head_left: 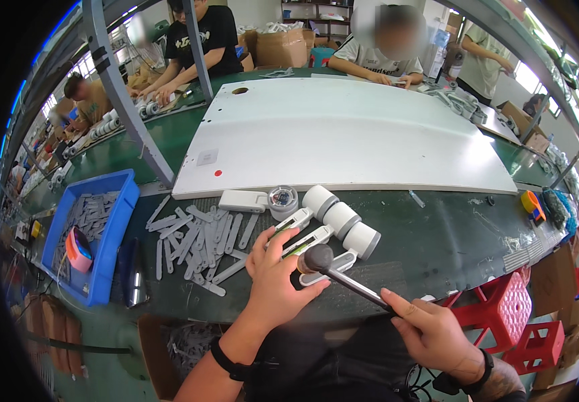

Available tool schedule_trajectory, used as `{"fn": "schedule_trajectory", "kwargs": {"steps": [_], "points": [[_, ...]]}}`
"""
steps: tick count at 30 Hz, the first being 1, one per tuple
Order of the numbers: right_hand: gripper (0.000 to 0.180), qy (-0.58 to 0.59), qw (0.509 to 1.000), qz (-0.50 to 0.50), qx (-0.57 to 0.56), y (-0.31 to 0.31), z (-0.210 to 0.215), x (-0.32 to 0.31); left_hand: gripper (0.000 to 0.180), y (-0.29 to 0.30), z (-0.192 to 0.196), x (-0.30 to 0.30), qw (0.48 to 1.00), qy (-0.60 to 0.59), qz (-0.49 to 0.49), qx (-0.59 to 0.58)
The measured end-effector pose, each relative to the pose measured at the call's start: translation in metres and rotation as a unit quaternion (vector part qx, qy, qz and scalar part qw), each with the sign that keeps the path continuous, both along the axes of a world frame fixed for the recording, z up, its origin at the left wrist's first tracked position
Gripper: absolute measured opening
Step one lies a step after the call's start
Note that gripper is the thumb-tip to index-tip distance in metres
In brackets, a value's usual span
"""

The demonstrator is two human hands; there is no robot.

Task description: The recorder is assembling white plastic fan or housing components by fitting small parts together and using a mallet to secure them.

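My right hand (430, 331) grips the handle of a mallet (363, 289), whose dark rounded head (318, 258) is over the white handles in front of me. My left hand (272, 281) curves around the middle white handle (313, 240), fingers on its far side and thumb near the mallet head; the exact contact is partly hidden. Three white devices lie side by side, each with a cylindrical head (341, 219) banded in grey. Another device (282, 199) lies beyond them, its round end facing up. Left of my left hand is a loose pile of flat grey strips (199, 241).
A blue bin (105, 281) of grey strips, with an orange-and-pink object (78, 249) in it, is at left. A large white board (343, 141) spans the far side. A tape dispenser (533, 206) and red stools (504, 311) are at right. Several people work beyond the board.
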State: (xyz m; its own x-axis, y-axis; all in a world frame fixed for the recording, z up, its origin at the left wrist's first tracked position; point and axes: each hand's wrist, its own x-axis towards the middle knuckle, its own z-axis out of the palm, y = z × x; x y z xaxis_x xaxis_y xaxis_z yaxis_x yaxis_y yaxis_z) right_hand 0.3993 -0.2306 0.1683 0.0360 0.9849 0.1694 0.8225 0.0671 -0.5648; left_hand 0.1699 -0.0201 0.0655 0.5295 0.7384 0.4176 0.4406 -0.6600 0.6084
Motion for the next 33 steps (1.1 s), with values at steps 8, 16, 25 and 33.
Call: {"fn": "schedule_trajectory", "kwargs": {"steps": [8, 16, 25, 33], "points": [[0.061, 0.020, 0.999, -0.005, -0.027, -0.002, -0.010, 0.009, 0.038, -0.013, 0.001, -0.006, 0.998, 0.031, -0.008, 0.062], [0.055, 0.179, 0.969, -0.173, -0.003, -0.043, -0.018, 0.040, 0.070, -0.019, 0.034, -0.032, 0.995, 0.022, -0.066, -0.072], [0.054, 0.213, 0.956, -0.203, 0.025, -0.053, -0.036, 0.037, 0.076, 0.029, 0.039, -0.002, 0.989, 0.150, -0.017, 0.003], [0.068, 0.229, 0.945, -0.229, 0.051, -0.050, -0.048, 0.040, 0.079, 0.022, 0.032, -0.012, 0.984, 0.119, -0.120, -0.053]]}}
